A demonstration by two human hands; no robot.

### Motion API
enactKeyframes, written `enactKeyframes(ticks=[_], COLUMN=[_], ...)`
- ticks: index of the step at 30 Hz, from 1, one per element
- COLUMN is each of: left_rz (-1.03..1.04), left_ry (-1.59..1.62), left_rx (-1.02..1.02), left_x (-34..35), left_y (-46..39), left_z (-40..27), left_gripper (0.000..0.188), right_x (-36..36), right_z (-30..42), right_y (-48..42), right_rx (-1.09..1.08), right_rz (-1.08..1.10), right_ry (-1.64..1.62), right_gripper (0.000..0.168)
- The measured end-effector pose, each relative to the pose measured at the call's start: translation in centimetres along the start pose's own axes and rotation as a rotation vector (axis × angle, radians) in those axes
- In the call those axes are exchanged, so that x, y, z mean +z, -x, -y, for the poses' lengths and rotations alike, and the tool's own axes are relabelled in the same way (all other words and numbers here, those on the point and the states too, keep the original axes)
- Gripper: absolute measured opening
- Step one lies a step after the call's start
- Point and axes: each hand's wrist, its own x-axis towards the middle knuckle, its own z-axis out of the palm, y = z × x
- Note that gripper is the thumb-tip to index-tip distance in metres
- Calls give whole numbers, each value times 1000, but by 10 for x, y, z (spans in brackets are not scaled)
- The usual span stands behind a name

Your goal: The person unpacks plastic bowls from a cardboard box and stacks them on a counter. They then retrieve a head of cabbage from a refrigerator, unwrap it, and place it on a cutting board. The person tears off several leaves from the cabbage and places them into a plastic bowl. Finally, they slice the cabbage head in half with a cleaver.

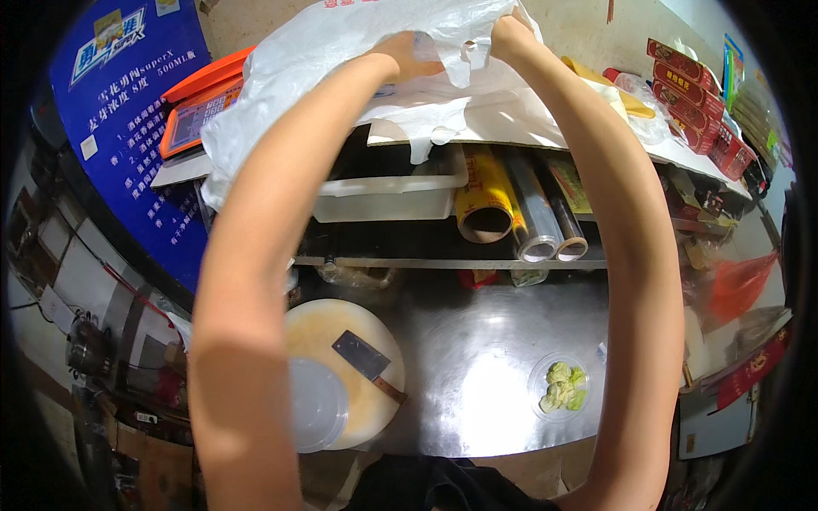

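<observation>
Both my arms reach up to a large white plastic bag (307,70) spread over the upper shelf. My right hand (513,37) pinches the bag near its top right edge. At the bag's torn-looking opening is my left hand (409,57), its thumb apart and its other fingertips hidden by the plastic, so its hold cannot be made out. Below, on the steel worktop (447,358), lies a round chopping board (377,313) bearing a cleaver (362,355) with a wooden handle. A clear plastic tub (317,402) overlaps the board. Leafy green pieces (562,386) sit in a clear round container (535,409).
Under the upper shelf are a translucent plastic box (383,205), a yellow roll (484,211) and a clear film roll (533,217). An orange digital scale (204,115) stands at left, beside a blue printed panel (137,83). Red boxes (687,96) are stacked at right.
</observation>
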Motion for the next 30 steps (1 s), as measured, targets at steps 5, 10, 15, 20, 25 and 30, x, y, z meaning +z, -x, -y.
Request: enactKeyframes(ticks=[5, 10, 15, 20, 25, 30], left_rz=[-76, 104, 135, 29, -67, 267], left_ry=[40, 111, 139, 76, -156, -305], left_rx=[130, 56, 27, 50, 178, -2], left_x=[31, -16, -50, -40, -3, -26], left_y=[-57, -10, 48, 81, 53, 35], left_z=[62, 80, 76, 27, 51, 87], left_gripper=[48, 49, 51, 53, 44, 31], right_x=[-17, -49, -59, -65, -60, -67], right_z=[6, 44, 76, 89, 99, 70], right_y=[8, 61, 68, 65, 66, 93], right_rx=[-152, -316, -325, -267, -234, -175], right_rz=[-148, -349, -259, -140, -82, -4], right_ry=[59, -164, -86, 29, 85, 175], right_gripper=[39, 37, 40, 43, 47, 50])
